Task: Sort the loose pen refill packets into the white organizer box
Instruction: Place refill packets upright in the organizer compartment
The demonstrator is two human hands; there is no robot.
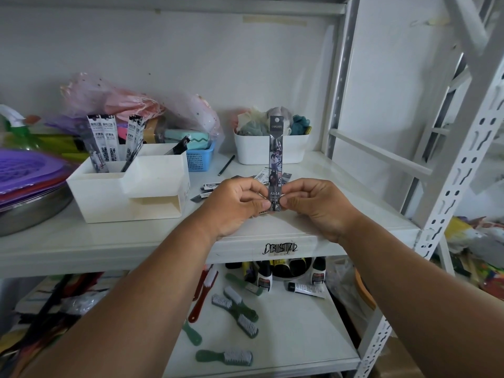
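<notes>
Both hands, left hand (236, 203) and right hand (313, 205), pinched the refill packet (275, 162) at its bottom end, standing upright; the white organizer box (128, 197) sat off left, nearer the left one.

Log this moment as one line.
step: packet in hand | left hand and right hand: pinch upright refill packet by its bottom end | organizer box: some packets inside | shelf: loose packets left

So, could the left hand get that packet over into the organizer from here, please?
Probably yes. The left hand and right hand pinch the upright packet, and nothing stands between it and the organizer, whose compartments are open on top.
</notes>
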